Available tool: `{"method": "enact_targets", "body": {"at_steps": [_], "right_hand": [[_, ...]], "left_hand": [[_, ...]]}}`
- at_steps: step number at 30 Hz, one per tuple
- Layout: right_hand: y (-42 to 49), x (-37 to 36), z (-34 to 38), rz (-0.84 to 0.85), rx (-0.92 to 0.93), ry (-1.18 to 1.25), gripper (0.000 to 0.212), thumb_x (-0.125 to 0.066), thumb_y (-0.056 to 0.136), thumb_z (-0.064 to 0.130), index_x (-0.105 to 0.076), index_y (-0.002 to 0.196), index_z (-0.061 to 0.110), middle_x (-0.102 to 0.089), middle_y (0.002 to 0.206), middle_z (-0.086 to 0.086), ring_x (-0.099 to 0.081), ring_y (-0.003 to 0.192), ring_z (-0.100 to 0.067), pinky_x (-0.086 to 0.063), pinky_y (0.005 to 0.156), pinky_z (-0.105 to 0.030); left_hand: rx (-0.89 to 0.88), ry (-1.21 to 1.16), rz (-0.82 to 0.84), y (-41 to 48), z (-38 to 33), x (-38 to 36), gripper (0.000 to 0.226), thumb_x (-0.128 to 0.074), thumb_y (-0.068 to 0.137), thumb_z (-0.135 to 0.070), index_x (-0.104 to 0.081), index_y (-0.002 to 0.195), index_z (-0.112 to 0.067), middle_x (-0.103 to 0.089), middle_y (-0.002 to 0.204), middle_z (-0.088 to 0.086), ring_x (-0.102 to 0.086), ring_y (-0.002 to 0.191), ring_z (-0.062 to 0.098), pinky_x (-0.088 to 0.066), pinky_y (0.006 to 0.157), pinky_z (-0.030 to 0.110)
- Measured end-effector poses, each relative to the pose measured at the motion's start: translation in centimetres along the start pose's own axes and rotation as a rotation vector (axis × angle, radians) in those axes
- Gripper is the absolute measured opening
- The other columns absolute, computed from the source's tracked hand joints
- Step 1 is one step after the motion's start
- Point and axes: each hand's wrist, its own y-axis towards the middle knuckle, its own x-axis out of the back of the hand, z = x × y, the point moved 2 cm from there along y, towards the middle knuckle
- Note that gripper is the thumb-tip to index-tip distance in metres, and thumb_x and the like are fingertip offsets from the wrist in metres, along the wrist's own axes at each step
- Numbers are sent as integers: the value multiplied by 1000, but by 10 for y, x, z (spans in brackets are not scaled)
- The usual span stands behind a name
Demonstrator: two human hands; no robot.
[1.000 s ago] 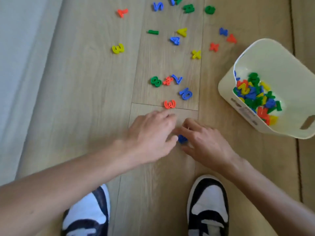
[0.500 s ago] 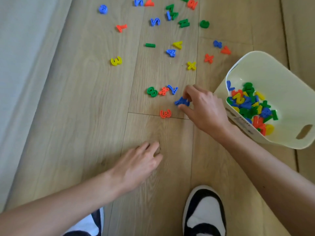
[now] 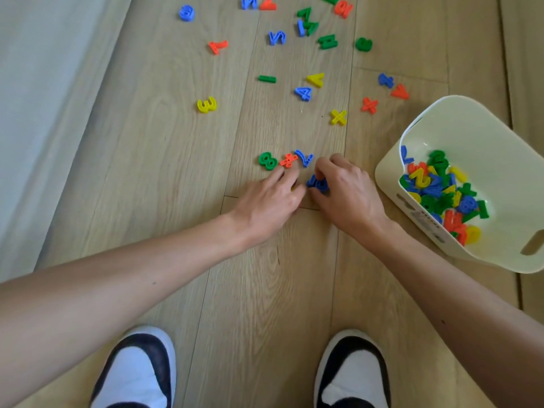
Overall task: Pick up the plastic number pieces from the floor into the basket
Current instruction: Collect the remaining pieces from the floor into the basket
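Currently | right hand: fingertips pinching blue pieces at the floor | left hand: fingers down beside orange piece, hold unclear | basket: just right, tipped toward hands, likely for short drops, part-filled | many pieces loose beyond.

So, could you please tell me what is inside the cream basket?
The cream basket holds a heap of plastic number pieces in blue, green, yellow and orange-red, lying against its near wall. Lower pieces and the basket bottom beneath them are covered, so no count is possible.
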Motion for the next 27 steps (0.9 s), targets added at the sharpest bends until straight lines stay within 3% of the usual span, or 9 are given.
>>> {"method": "enact_targets", "body": {"at_steps": [5,10,14,18,24,27], "right_hand": [[12,8,2,-97,37,78,17,-63,85,23,-54,95,12,-53,94,-5,-57,75,-30,-51,63,-44],[38,11,8,-137,138,122,21,-67,85,26,-55,97,14,-55,98,-3,-56,82,-24,-51,62,-42],[49,1,11,-72,231,21,24,-66,87,30,-55,102,14,-51,106,-3,-52,98,-22,-48,57,-38],[50,-2,13,-32,258,-30,36,-72,84,34,-53,105,13,-49,110,-5,-50,102,-22,-52,55,-40],[52,2,21,55,281,-32,32,-60,93,24,-56,123,15,-51,114,-7,-55,104,-25,-54,75,-45],[55,2,25,83,267,-49,23,-54,96,23,-64,114,13,-49,112,-9,-53,101,-25,-52,79,-43]], "left_hand": [[-2,-33,-51,0,4,-4,18,-62,87,-2,-55,104,-5,-49,119,19,-46,113,31,-51,85,41],[121,-122,-271,6,39,11,24,-62,90,-14,-59,110,-3,-54,108,15,-50,103,31,-46,89,38],[105,-41,-224,12,53,7,21,-59,91,-13,-59,109,-2,-54,114,16,-50,106,31,-44,91,36],[62,4,-171,16,54,1,30,-59,92,-26,-54,113,-5,-53,115,13,-47,107,28,-44,93,38],[105,-75,-140,18,58,-1,31,-61,91,-29,-56,108,-4,-48,112,12,-47,104,27,-49,85,40],[139,-124,-127,18,59,-2,31,-66,89,-28,-53,103,-4,-46,108,13,-48,97,27,-47,80,37]]}}
